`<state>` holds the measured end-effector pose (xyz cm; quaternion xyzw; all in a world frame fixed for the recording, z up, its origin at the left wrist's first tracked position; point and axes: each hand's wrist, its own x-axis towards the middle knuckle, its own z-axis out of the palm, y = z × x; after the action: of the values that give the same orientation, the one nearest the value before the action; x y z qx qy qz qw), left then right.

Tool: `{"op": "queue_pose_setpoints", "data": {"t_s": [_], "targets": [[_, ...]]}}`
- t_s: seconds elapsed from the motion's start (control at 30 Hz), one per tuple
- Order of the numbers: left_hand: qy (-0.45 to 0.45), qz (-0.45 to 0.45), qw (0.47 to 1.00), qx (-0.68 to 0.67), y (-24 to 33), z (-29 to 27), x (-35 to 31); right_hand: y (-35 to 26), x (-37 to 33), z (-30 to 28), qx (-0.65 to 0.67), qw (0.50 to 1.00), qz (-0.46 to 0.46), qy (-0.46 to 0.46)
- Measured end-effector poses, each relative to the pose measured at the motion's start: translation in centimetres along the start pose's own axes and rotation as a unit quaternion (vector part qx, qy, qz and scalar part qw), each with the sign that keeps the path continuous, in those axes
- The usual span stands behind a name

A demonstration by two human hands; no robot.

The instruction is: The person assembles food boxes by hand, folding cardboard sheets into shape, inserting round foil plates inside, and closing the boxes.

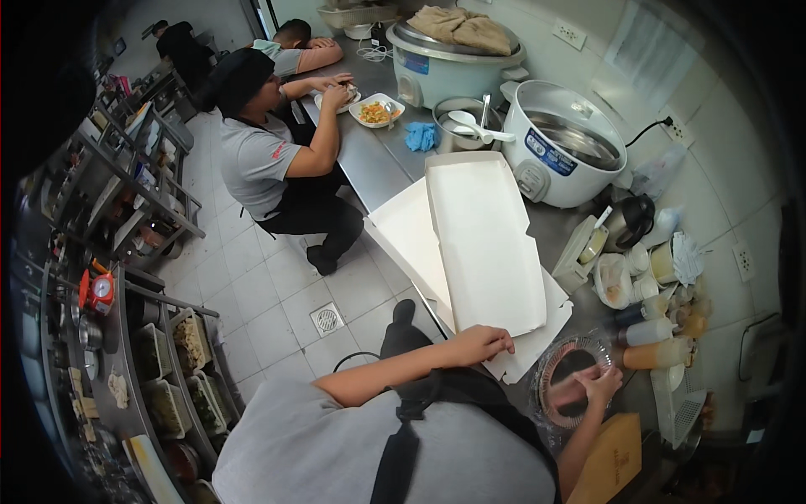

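My right hand [599, 385] grips the rim of a round clear plastic container [550, 367] with a ridged edge, at the lower right of the steel table. Through its clear middle a dark patch and part of my fingers show. Over the near end of a long white cardboard box [487, 244] is my left hand [484, 344], its fingers loosely curled with nothing visible in them. The box is shallow and open at the top. It rests on other white cardboard pieces [407, 231], which stick out on both sides beneath it. Thin clear plastic [537, 403] lies around the container.
Two rice cookers [571, 143] stand along the wall, beside a steel pot [466, 134] with spoons. Sauce bottles [655, 353], small tubs and a jug [630, 223] crowd the right side. A yellow envelope [609, 462] is near my right forearm. A person [264, 160] sits eating at the left.
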<state>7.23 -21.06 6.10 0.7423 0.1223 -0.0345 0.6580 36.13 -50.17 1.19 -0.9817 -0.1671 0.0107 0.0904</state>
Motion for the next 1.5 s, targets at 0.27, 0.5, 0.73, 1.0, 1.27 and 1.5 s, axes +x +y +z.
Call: {"op": "queue_pose_setpoints", "data": {"t_s": [0.27,0.5,0.73,1.0,1.27,1.5], "targets": [[0.138,-0.002,0.99,-0.015,-0.2,-0.9,-2.0,0.2,-0.2,-0.2,0.003,1.0,-0.03,-0.008],[0.027,0.046,0.996,0.067,0.5,-0.4,-0.4,0.4,0.7,-0.5,-0.031,0.997,-0.068,-0.037],[0.064,-0.015,0.998,0.001,0.2,-1.3,-0.3,-2.9,-1.6,-1.6,0.047,0.986,-0.141,0.074],[0.007,-0.027,0.999,0.017,1.1,0.2,1.2,-10.1,-9.0,1.0,0.173,0.979,-0.095,-0.06],[0.044,-0.029,0.996,-0.067,-0.9,-0.1,0.6,-7.6,-6.5,1.1,0.35,0.911,-0.042,-0.214],[0.047,-0.025,0.995,-0.084,-0.9,-0.1,0.8,-5.9,-7.2,0.3,0.335,0.895,-0.115,-0.272]]}}
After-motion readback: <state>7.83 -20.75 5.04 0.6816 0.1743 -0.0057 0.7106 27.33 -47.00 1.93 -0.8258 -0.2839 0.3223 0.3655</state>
